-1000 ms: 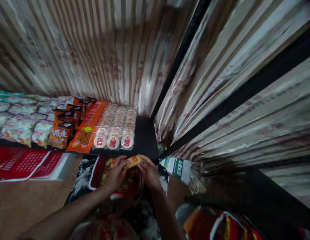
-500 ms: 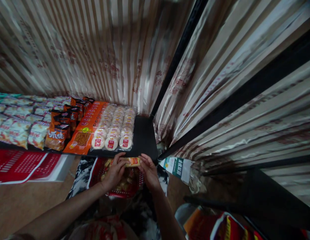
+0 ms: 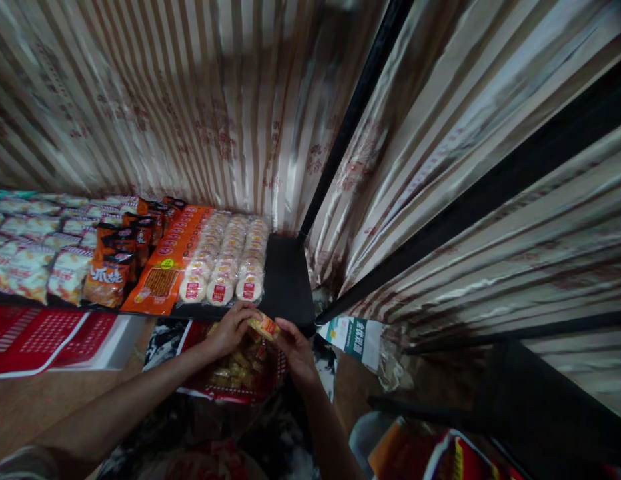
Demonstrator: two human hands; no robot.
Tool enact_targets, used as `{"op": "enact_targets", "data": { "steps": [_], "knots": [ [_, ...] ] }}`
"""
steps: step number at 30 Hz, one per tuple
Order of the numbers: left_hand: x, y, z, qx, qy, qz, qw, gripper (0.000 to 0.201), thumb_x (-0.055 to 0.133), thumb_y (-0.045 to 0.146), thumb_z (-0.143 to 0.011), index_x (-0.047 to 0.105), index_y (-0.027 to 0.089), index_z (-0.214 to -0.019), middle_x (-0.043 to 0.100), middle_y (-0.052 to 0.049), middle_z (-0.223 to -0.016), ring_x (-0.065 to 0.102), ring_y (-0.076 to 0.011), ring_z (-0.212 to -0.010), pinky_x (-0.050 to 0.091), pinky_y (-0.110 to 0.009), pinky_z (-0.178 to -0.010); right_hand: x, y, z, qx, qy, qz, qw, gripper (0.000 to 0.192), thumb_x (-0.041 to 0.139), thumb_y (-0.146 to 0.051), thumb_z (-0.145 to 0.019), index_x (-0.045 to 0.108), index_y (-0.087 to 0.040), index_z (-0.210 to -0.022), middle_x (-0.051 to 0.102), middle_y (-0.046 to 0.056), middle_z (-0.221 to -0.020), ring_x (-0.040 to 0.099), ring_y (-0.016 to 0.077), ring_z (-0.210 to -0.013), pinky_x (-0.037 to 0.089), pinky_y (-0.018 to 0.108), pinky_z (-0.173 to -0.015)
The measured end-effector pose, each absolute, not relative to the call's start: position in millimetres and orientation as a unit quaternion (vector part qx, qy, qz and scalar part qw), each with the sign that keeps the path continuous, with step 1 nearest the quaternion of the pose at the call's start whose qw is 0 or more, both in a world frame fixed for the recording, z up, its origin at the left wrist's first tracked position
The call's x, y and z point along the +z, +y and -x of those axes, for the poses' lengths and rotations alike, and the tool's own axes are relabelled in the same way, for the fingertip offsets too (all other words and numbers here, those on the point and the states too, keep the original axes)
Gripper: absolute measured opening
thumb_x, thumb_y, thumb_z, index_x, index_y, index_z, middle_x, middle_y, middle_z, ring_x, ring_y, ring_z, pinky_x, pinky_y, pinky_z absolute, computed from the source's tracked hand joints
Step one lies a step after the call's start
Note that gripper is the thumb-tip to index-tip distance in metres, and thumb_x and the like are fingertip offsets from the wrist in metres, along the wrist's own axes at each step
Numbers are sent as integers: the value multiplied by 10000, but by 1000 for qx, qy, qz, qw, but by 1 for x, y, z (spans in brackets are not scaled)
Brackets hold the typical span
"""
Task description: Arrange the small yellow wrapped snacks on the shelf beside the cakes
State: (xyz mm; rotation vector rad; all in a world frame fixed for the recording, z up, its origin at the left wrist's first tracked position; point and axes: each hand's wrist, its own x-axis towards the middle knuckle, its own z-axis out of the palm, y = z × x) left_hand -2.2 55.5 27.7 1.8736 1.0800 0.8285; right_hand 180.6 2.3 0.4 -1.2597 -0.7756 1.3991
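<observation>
While the left hand (image 3: 234, 328) pinches the left end of a small yellow packet (image 3: 264, 327), the right hand (image 3: 296, 350) holds its right end between the fingers. This packet is over the red basket (image 3: 253, 395) with golden packets (image 3: 240, 367), just beside the black shelf (image 3: 289, 280), where round white packages (image 3: 223, 267) lie farther.

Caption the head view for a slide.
Left hand and right hand hold a yellow packet over a red basket.
</observation>
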Motion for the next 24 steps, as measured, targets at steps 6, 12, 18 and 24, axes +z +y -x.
{"op": "enact_targets", "data": {
  "steps": [6, 12, 18, 24],
  "knots": [
    [35, 72, -3, 314, 400, -763, 399, 398, 374, -9, -701, 658, 200, -886, 524, -53, -1090, 492, -163, -1088, 395, -355, -997, 7, 5, -177, 578, -343, 527, 519, 498, 772, -453, -581, 635, -228, -1004, 687, 43, -999, 631, 239, -935, 518, 373, -806],
    [39, 88, -13, 296, 390, -775, 401, 454, 360, -43, -658, 681, 198, -869, 502, -49, -1114, 490, -153, -1088, 400, -337, -984, 9, 12, -175, 557, -383, 525, 517, 467, 728, -417, -643, 615, -213, -1048, 673, 55, -1058, 621, 230, -971, 477, 383, -889],
    [44, 100, -26, 290, 405, -779, 382, 411, 405, -33, -661, 683, 203, -850, 501, -50, -1104, 483, -168, -1103, 390, -359, -1002, 13, 21, -172, 542, -375, 524, 539, 367, 679, -328, -690, 602, -230, -1036, 687, 35, -1021, 635, 212, -936, 490, 344, -855],
    [53, 111, -40, 285, 425, -777, 368, 326, 456, 16, -709, 691, 206, -832, 506, -56, -1094, 495, -177, -1093, 404, -356, -995, 19, 35, -170, 522, -362, 546, 546, 360, 670, -336, -676, 603, -218, -1009, 699, 35, -955, 647, 216, -888, 499, 343, -823]
  ]
}}
